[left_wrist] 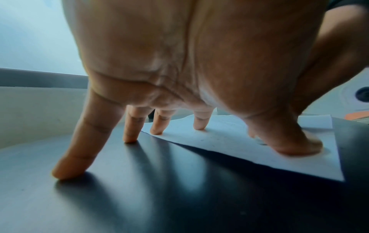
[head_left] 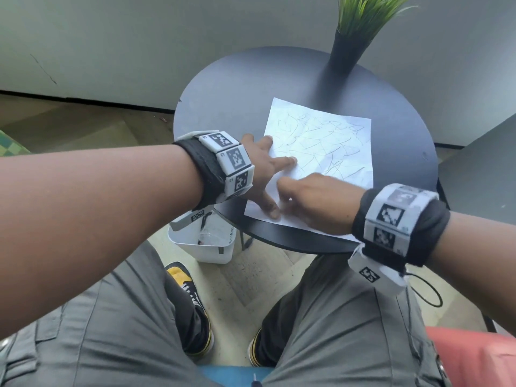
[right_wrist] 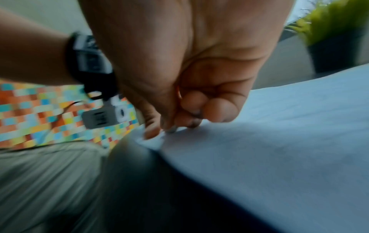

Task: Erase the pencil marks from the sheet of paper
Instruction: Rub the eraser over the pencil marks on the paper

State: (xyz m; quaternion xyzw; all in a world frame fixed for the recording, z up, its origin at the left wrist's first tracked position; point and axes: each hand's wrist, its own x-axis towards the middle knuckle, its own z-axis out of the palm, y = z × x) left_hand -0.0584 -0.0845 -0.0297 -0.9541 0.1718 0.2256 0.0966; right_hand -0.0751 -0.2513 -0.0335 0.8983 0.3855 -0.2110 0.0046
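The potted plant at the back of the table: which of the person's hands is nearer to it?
Neither clearly. The left hand presses the paper's left edge; the right hand works its near corner. The potted plant stands well beyond both.

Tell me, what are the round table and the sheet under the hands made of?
The table looks like dark painted wood or laminate: smooth, with a soft sheen. The sheet seems to be thin white paper: slightly wrinkled, with pencil scribbles.
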